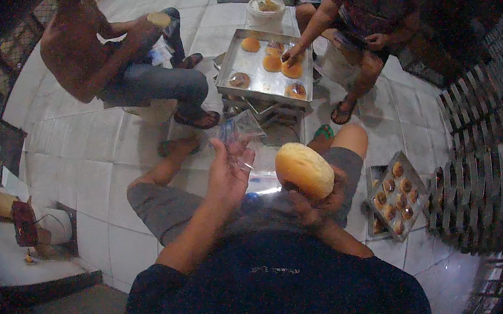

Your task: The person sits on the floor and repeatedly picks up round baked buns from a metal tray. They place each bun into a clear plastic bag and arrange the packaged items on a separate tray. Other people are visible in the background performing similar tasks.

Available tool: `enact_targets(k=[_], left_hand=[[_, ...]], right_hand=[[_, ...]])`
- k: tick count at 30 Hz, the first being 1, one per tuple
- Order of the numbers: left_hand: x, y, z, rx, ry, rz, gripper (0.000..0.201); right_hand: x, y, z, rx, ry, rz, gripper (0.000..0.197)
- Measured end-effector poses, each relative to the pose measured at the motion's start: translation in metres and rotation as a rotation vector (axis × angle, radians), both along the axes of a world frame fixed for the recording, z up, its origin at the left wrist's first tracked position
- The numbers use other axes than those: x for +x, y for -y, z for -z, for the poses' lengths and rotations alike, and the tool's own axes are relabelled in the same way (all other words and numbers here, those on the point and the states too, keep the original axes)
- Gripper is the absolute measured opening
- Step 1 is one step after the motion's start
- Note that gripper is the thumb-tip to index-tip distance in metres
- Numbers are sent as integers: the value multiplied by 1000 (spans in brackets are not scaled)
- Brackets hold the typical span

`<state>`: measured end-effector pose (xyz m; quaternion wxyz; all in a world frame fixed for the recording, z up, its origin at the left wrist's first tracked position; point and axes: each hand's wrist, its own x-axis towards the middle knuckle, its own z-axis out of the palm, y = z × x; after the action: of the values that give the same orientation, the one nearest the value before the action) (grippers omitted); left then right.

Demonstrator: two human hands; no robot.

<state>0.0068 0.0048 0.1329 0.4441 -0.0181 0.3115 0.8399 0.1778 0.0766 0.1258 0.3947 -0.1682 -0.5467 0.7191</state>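
The floor (85, 180) is of pale tiles, and it spreads under the whole scene. Two co-workers sit far, one at left (79, 58) and one at right (374, 15). On the right side rises a tall stack of metal trays (481, 188). In the far middle, a large tray (232, 61) with buns stands directly before the lap; the right co-worker's hand (294, 54) touches a bun there. A smaller tray (413, 170) of buns lies at right, below the knee.

Both forearms reach forward from the near side. The left hand (232, 174) is raised, thumb upward, fingers partly curled. The right hand (323, 204) is turned inward and grips a round golden bun (304, 170) above the lap, from below and from the right (the bun hides most of its palm). The left fingers hold a clear plastic bag (243, 127), which stands between this hand and the large tray.
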Motion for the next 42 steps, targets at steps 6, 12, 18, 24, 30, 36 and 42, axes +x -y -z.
enact_targets(k=[6,12,18,24,30,36,42], left_hand=[[12,4,1,-75,-261,48,63],[19,5,-36,-441,-816,192,56],[31,17,4,-285,-516,22,69],[47,16,-16,-115,-59,190,72],[26,30,3,-72,-6,284,68],[60,45,-45,-412,-946,506,46],[27,27,4,-629,-962,580,47]], right_hand=[[-36,-5,-33,112,122,178,45],[-18,-43,-30,-577,68,-305,49],[3,-19,-38,197,373,-201,59],[-43,27,18,1095,768,-32,68],[-21,-20,-35,941,341,80,42],[1,-35,-44,826,259,290,22],[-17,-68,0,831,612,247,12]])
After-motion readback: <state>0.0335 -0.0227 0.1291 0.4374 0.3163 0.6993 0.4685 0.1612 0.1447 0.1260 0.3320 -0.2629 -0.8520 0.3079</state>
